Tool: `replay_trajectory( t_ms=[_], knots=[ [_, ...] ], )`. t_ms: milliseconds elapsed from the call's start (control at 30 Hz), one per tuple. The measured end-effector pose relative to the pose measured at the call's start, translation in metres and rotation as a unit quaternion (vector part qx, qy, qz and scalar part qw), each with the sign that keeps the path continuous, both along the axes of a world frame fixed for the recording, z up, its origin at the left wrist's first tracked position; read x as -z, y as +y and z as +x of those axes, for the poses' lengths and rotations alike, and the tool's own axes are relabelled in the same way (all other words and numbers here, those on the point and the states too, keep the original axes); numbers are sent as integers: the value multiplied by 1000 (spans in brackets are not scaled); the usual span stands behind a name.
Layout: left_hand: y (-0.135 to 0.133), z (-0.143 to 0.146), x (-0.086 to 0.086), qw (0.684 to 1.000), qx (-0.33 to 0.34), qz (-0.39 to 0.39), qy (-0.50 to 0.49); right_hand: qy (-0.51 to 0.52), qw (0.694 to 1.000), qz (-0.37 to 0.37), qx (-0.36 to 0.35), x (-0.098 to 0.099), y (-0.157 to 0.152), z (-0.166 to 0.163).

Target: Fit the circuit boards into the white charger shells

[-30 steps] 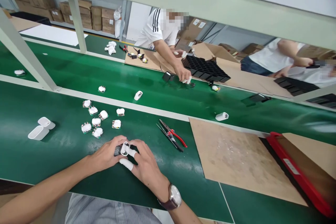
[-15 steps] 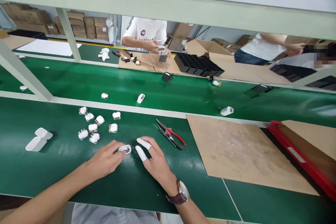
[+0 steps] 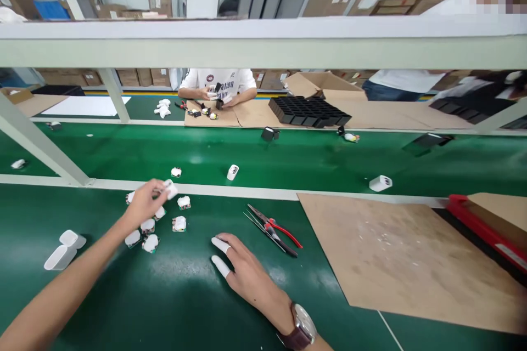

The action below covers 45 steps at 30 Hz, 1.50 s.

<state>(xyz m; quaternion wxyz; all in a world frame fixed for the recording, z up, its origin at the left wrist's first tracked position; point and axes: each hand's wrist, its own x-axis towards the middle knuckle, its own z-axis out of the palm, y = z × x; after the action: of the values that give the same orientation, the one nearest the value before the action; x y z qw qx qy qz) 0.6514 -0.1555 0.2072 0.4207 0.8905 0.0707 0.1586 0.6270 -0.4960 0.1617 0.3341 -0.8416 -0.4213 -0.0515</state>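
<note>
My left hand (image 3: 145,203) reaches forward over a cluster of several small white parts (image 3: 179,224) on the green bench and holds a small white charger piece (image 3: 170,189) between its fingertips, close to the white strip bordering the belt. My right hand (image 3: 242,270) lies flat on the green mat with fingers spread, two of them in white finger cots, holding nothing. A wristwatch (image 3: 302,327) sits on that wrist. Red-handled pliers (image 3: 275,225) lie just right of the right hand.
Two white shells (image 3: 65,249) lie at the left. A brown board (image 3: 407,252) and a red tray (image 3: 486,230) are at the right. White chargers (image 3: 380,183) ride the green belt (image 3: 288,159). Across it, people work beside a black tray (image 3: 308,112).
My left hand has carried the white piece from in front of me forward and left to the parts cluster. My right hand let go and now lies flat. The view tilted up.
</note>
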Motion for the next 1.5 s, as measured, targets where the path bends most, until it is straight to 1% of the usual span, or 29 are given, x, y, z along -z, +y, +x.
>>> replay_trajectory(
  t_ms=[67, 133, 200, 267, 333, 367, 467, 533, 567, 600, 667, 700, 767, 833, 867, 933, 967, 1000, 1033, 1067, 1133, 1200, 1233, 1267, 1300, 1367, 1433, 1500],
  knots=[
    [38, 39, -9, 997, -56, 57, -8, -12, 1000, -6, -8, -4, 9, 10],
    [64, 66, -14, 993, -87, 85, -1, -27, 1000, -7, -13, -8, 20, 24],
    [77, 74, -14, 990, -93, 107, 3, -38, 999, -3, -12, -10, 36, 44],
    [82, 63, -13, 989, -85, 123, -4, -37, 999, -6, 4, -11, 56, 71],
    [88, 35, -18, 987, -88, 133, -19, -21, 999, -19, 27, -8, 80, 104],
    [92, 17, -24, 985, -99, 139, -27, -16, 999, -22, 37, -6, 94, 122],
    [113, -51, -51, 972, -169, 159, -33, 3, 998, -22, 53, 4, 138, 168],
    [128, -99, -68, 960, -217, 177, -10, 17, 998, -18, 65, 11, 163, 189],
    [134, -122, -73, 955, -230, 188, 14, 24, 997, -14, 67, 13, 172, 196],
    [138, -143, -75, 951, -231, 200, 46, 30, 997, -8, 67, 13, 177, 201],
    [142, -180, -67, 945, -213, 219, 117, 38, 997, 10, 61, 12, 176, 201],
    [142, -193, -59, 942, -199, 225, 147, 40, 997, 20, 56, 9, 169, 197],
    [139, -209, -40, 938, -182, 229, 183, 41, 998, 36, 38, 3, 142, 179],
    [133, -211, -26, 939, -183, 229, 178, 41, 998, 41, 11, -5, 104, 149],
    [128, -208, -23, 941, -189, 232, 158, 43, 998, 37, -10, -8, 84, 131],
    [112, -194, -25, 946, -195, 237, 102, 58, 995, 25, -80, -14, 47, 94],
    [100, -184, -29, 951, -187, 236, 72, 66, 992, 13, -109, -15, 31, 76],
    [84, -173, -33, 958, -167, 230, 42, 67, 990, 3, -122, -16, 17, 61],
    [66, -162, -37, 967, -130, 220, 16, 64, 990, -8, -124, -15, 6, 47],
    [45, -152, -38, 976, -76, 205, -7, 54, 992, -20, -113, -13, -2, 36],
    [-1, -132, -32, 982, 67, 175, -35, 23, 996, -48, -72, -7, -13, 18],
    [-42, -118, -16, 967, 197, 160, -24, -11, 996, -81, -27, 0, -16, 5],
    [-58, -113, -5, 958, 238, 156, -11, -26, 995, -97, -5, 3, -15, 0],
    [-71, -109, 7, 952, 263, 153, 0, -40, 993, -110, 13, 6, -15, -4],
    [-79, -106, 18, 950, 275, 149, 8, -49, 991, -120, 25, 8, -14, -6],
    [-87, -104, 35, 953, 269, 137, 19, -54, 991, -122, 21, 8, -14, -6],
    [-87, -107, 43, 960, 247, 120, 44, -41, 994, -104, -15, 6, -18, 0],
    [-85, -112, 46, 966, 230, 96, 72, -15, 996, -75, -52, 3, -24, 9]
  ],
)
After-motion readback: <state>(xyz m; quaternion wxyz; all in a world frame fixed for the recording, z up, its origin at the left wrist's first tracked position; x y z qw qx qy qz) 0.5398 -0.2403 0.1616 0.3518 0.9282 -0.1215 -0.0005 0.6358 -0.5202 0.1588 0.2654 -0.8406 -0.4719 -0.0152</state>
